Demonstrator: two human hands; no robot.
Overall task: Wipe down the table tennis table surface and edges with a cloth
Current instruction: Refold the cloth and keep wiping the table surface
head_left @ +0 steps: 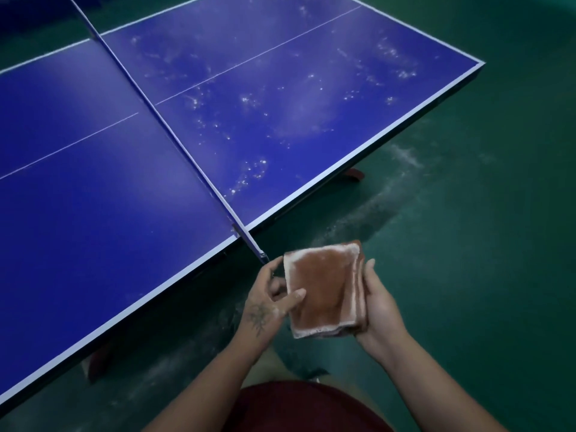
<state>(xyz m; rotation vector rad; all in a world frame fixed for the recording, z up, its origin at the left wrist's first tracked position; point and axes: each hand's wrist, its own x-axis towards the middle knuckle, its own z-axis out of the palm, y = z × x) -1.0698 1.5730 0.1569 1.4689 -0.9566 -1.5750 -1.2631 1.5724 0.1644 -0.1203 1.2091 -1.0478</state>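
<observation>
A folded brown cloth (pixel 324 288), its edges whitened with dust, is held between both hands just off the near side of the blue table tennis table (pixel 93 213). My left hand (pixel 271 300) grips its left edge, thumb on top. My right hand (pixel 380 307) cups its right side from below. White powdery specks cover the right half of the table (pixel 280 104). The left half looks smooth. The net (pixel 174 135) runs across the middle to the net post (pixel 255 244), which is close to the cloth.
Green floor (pixel 467 244) surrounds the table, with white dust streaks (pixel 389 188) on it beside the near edge. Red table feet (pixel 355 174) show under the table. My dark red clothing (pixel 305 406) fills the bottom centre.
</observation>
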